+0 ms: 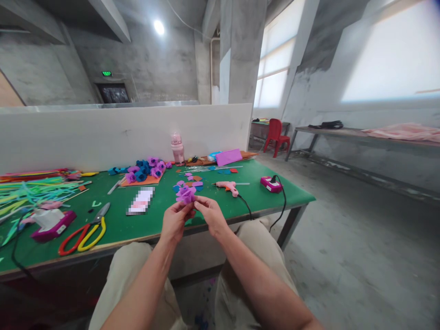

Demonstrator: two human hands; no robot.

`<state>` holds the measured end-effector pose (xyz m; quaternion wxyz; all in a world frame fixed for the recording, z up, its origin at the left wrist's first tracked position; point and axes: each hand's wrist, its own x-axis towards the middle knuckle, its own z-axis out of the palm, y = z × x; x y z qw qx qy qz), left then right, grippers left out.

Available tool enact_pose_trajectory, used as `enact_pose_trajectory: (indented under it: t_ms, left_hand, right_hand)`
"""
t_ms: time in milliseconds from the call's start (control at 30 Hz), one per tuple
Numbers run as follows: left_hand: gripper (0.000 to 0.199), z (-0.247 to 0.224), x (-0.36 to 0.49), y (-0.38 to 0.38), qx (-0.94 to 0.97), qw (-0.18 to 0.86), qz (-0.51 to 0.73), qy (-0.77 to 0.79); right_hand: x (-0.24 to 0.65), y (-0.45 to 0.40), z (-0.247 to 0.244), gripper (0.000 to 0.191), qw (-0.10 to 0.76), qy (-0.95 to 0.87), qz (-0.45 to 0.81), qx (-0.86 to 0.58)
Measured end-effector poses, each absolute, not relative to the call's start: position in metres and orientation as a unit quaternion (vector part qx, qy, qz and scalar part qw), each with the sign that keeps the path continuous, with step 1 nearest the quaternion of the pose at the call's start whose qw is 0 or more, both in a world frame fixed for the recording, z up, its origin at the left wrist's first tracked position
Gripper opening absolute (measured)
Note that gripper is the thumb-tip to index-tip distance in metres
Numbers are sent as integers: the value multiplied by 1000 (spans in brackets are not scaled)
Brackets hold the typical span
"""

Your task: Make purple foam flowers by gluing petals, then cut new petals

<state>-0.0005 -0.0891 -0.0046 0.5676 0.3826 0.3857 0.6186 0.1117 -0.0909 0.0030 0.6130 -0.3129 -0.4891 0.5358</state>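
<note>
A purple paper flower [186,194] is held up over the front edge of the green table [192,222]. My left hand [174,220] pinches its base from the left, fingers closed. From the right, my right hand [210,212] grips the same base between thumb and fingers. Just behind the flower lie cut petals [197,178] in purple, blue and brown. A pink glue gun [227,187] rests on the table to the right of my hands, its cord hanging over the edge.
Red-and-yellow scissors [92,230], a phone [140,201] and a magenta power box [55,224] lie left. Finished flowers [146,170] and a pink bottle [177,149] stand farther back. Another magenta box [271,184] with a plugged-in cord sits right.
</note>
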Motion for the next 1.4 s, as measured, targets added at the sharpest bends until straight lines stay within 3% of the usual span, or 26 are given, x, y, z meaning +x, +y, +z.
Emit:
enact_pose_trajectory:
  t_ms: [333,567,700,767,833,967,1133,1267,1400]
  left_hand:
    - [38,-1,1,-91,369,573,632,370]
    - [38,0,-1,-90,348,578,626,390]
    - [36,1,-3,-88,347,574,631,390]
    - [35,2,-5,-88,350,566,636,391]
    - [35,3,-7,-87,351,563,639,389]
    - [35,1,-8,-86,350,568,638,384]
    - [35,-4,-5,-85,353,570,635,384]
    - [36,-3,-6,-85,352,574,632,384]
    - [36,0,-11,-84,342,570,638,389]
  right_hand:
    - [108,-92,0,30,620,-501,494,-346]
    - [122,-85,1,24,630,-474,495,-364]
    - [154,-63,5,28,631,-498,405,-435]
    - [186,-47,8,36,584,-521,270,-561]
    - [221,-30,8,40,556,-508,224,-618]
    - [263,-4,-2,40,452,-510,195,-705]
    - [251,16,-22,28,350,-528,199,-747]
    - [245,21,-22,21,343,-524,198,-754]
    - [246,12,-11,25,395,-521,191,-732]
